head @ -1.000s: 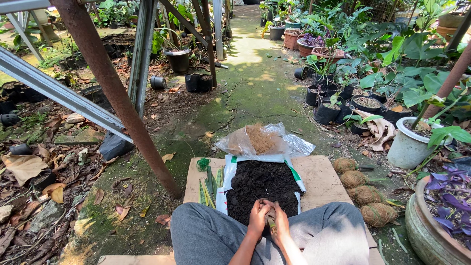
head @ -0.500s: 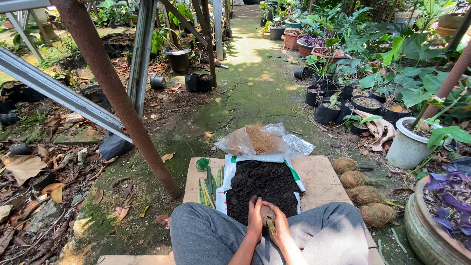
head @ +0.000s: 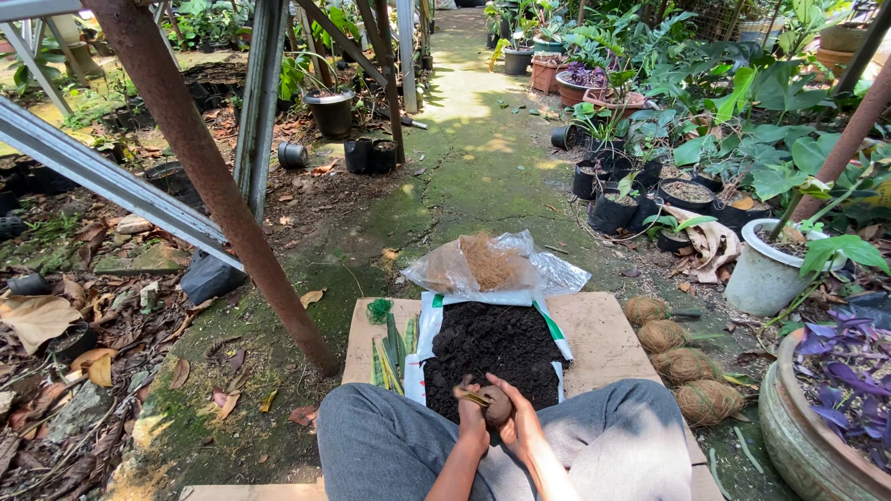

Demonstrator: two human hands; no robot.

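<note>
Between my knees, my left hand and my right hand cup a small brown ball of soil with a thin cutting stuck in its left side. Just beyond the hands a pile of dark soil lies on an opened white sack, spread on a wooden board. Behind it a clear plastic bag of brown coconut fibre lies open. Green cuttings and a green string bundle lie left of the soil.
Several fibre-wrapped balls line the board's right edge. A rusty slanted pole stands to the left, with metal beams behind. Potted plants, a white pot and a large clay pot crowd the right. A mossy path runs ahead.
My hands have turned slightly around the ball, and the cutting now shows at its left side. Everything else stays put.
</note>
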